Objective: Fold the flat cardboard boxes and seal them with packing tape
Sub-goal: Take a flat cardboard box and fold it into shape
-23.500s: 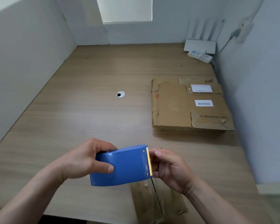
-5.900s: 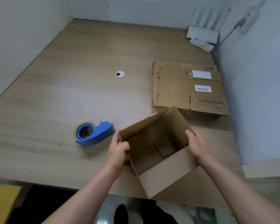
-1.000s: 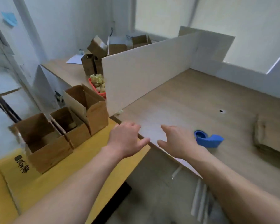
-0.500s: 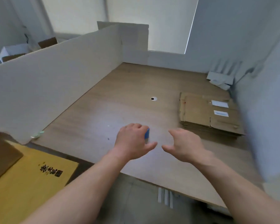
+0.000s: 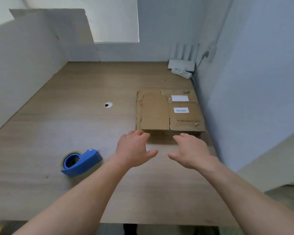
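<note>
Boxes (image 5: 155, 112) lie flat in a low stack on the table (image 5: 75, 119), at 12 o'clock from the two hands and close to the right wall (image 5: 253, 82). Neither hand holds anything. The left hand (image 5: 134, 150) and right hand (image 5: 190, 151) hang palm-down with fingers loosely spread and thumbs turned toward each other, just short of the stack's near edge. The left fingertips reach that edge in the picture, but whether they touch it I cannot tell. The cardboard looks light and stiff across its panels yet floppy along the creases, so one sheet would likely sag or swing open if lifted by a corner. The top piece is worn, with a torn flap at its 5 o'clock corner and two white labels (image 5: 180, 98) toward 1 o'clock. A sound hold is probably the near edge, one hand at each side, thumb on top and fingers slid under, peeling off only the uppermost sheet so the rest stay put. A blue tape dispenser (image 5: 81, 162) rests at 8 o'clock from the left hand, well apart from the stack and within reach for sealing. A small round cable hole (image 5: 108, 105) sits at 11 o'clock. A white device (image 5: 181, 67) stands in the far corner at 1 o'clock, beyond the stack. A white partition (image 5: 24, 65) borders the table at 9 o'clock. Nothing lies between hands and stack, but the right wall leaves little room on that side for unfolding.
</note>
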